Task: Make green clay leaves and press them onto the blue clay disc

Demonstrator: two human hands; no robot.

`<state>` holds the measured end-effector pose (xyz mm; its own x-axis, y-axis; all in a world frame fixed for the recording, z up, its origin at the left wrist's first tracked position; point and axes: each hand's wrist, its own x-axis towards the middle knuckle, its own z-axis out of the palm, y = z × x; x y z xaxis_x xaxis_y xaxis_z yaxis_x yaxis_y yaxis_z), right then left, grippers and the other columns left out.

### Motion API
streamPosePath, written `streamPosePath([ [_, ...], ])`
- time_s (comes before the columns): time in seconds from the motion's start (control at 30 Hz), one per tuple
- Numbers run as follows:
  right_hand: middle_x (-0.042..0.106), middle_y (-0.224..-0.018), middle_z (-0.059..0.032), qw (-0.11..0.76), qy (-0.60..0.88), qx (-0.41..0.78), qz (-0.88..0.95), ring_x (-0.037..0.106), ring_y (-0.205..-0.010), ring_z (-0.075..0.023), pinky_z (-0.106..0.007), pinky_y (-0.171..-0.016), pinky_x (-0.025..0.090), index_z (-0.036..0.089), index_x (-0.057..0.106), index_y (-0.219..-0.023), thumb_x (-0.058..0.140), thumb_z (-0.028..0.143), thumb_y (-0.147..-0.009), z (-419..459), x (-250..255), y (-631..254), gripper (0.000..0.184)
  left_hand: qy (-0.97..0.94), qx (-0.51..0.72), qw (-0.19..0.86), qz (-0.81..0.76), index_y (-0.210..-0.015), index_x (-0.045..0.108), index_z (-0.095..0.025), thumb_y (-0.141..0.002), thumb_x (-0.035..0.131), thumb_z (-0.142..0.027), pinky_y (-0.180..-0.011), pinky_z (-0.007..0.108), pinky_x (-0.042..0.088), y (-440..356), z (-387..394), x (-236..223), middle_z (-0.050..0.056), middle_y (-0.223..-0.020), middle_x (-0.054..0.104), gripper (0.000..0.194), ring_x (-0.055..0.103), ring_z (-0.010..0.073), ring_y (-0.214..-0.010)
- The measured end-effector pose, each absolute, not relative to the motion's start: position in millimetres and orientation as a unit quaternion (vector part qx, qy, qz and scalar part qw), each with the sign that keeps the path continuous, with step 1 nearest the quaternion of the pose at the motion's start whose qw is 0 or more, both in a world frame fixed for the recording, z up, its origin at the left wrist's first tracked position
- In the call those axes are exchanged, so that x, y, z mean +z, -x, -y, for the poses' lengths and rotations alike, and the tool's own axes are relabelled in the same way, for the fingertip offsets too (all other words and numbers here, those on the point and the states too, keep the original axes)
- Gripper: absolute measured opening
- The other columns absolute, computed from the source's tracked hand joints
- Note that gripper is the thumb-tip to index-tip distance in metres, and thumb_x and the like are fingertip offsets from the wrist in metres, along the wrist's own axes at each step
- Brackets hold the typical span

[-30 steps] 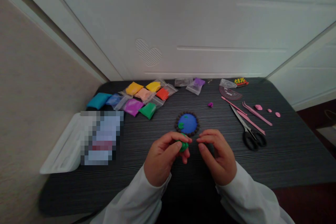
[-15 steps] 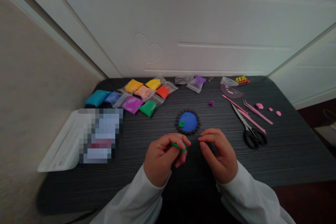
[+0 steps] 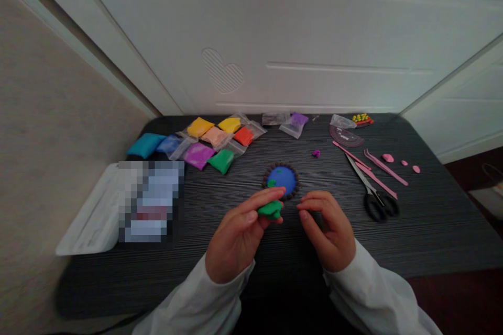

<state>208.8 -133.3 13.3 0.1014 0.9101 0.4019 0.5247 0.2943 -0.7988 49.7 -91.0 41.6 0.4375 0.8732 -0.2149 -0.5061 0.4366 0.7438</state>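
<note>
My left hand (image 3: 239, 235) is closed around a lump of soft green clay (image 3: 270, 210), which shows between the thumb and fingers. My right hand (image 3: 328, 233) rests low over the table just to its right, thumb and fingertips brought together in a pinch; anything between them is too small or hidden to make out. Just beyond the hands lies a blue clay disc (image 3: 286, 180) ringed by small dark brown balls, with green bits on its left side. The left fingers cover part of its near rim.
Bags of coloured clay, including a green one (image 3: 222, 161), lie at the back left. A white tray (image 3: 92, 214) sits beside a blurred patch. On the right are scissors (image 3: 371, 191), pink tweezers (image 3: 387, 167), pink clay pieces (image 3: 387, 158) and a protractor (image 3: 346, 136). A purple bit (image 3: 316, 153) lies mid-table.
My left fingers have straightened and shifted, so more of the green clay shows and the disc's near edge is partly covered. My right hand has barely moved.
</note>
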Motion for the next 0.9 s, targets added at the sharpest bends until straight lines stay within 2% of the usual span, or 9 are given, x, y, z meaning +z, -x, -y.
streamPosePath([
  [0.07, 0.055, -0.086, -0.0061, 0.486, 0.562, 0.2, 0.639, 0.053, -0.085, -0.0182, -0.036, -0.074, 0.044, 0.02, 0.057, -0.086, 0.05, 0.012, -0.073, 133, 13, -209, 0.017, -0.3, 0.432, 0.793, -0.309, -0.089, 0.067, -0.011, -0.072, 0.048, -0.017, -0.073, 0.029, 0.046, -50, 91, 41, 0.012, -0.108, 0.059, 0.026, 0.055, 0.0209, -0.091],
  [0.13, 0.055, -0.087, -0.006, 0.487, 0.562, 0.203, 0.637, 0.052, -0.085, -0.018, -0.036, -0.074, 0.044, 0.02, 0.057, -0.087, 0.05, 0.011, -0.073, 134, 13, -209, 0.018, -0.309, 0.422, 0.786, -0.33, -0.086, 0.067, -0.015, -0.069, 0.054, -0.013, -0.073, 0.027, 0.047, -51, 91, 40, 0.009, -0.099, 0.063, 0.022, 0.057, 0.0186, -0.087],
  [0.27, 0.054, -0.087, -0.0057, 0.489, 0.56, 0.21, 0.635, 0.052, -0.085, -0.0174, -0.035, -0.074, 0.043, 0.02, 0.057, -0.087, 0.051, 0.009, -0.072, 134, 14, -208, 0.019, -0.328, 0.439, 0.759, -0.352, -0.09, 0.064, -0.022, -0.065, 0.06, -0.007, -0.069, 0.023, 0.047, -52, 92, 35, 0.002, -0.083, 0.067, 0.03, 0.059, 0.0127, -0.075],
  [0.4, 0.054, -0.086, -0.0055, 0.485, 0.561, 0.208, 0.638, 0.052, -0.084, -0.0175, -0.035, -0.074, 0.043, 0.02, 0.057, -0.086, 0.051, 0.01, -0.072, 133, 14, -209, 0.018, -0.337, 0.454, 0.732, -0.379, -0.083, 0.065, -0.02, -0.064, 0.063, -0.008, -0.063, 0.022, 0.047, -51, 94, 31, 0.001, -0.075, 0.067, 0.023, 0.059, 0.0116, -0.067],
  [0.6, 0.054, -0.087, -0.0056, 0.488, 0.558, 0.21, 0.637, 0.052, -0.085, -0.0176, -0.035, -0.075, 0.042, 0.02, 0.057, -0.087, 0.05, 0.01, -0.073, 133, 12, -210, 0.018, -0.386, 0.413, 0.721, -0.401, -0.081, 0.063, -0.018, -0.065, 0.063, -0.013, -0.061, 0.023, 0.047, -49, 96, 31, 0.002, -0.076, 0.066, 0.016, 0.059, 0.0111, -0.062],
  [0.77, 0.053, -0.088, -0.0049, 0.519, 0.543, 0.253, 0.61, 0.05, -0.081, -0.0161, -0.033, -0.07, 0.043, 0.021, 0.053, -0.098, 0.051, 0.015, -0.074, 135, 16, -201, 0.024, -0.443, 0.437, 0.665, -0.414, -0.09, 0.053, -0.021, -0.067, 0.061, -0.01, -0.069, 0.02, 0.048, -55, 97, 31, 0.0, -0.084, 0.061, 0.027, 0.06, 0.0101, -0.076],
  [0.9, 0.054, -0.082, -0.0025, 0.504, 0.533, 0.299, 0.61, 0.049, -0.074, -0.0139, -0.03, -0.067, 0.042, 0.022, 0.052, -0.101, 0.055, 0.019, -0.073, 134, 18, -191, 0.028, -0.534, 0.437, 0.587, -0.423, -0.086, 0.056, -0.02, -0.067, 0.061, -0.011, -0.075, 0.024, 0.048, -56, 97, 28, 0.002, -0.093, 0.055, 0.022, 0.058, 0.0137, -0.086],
])
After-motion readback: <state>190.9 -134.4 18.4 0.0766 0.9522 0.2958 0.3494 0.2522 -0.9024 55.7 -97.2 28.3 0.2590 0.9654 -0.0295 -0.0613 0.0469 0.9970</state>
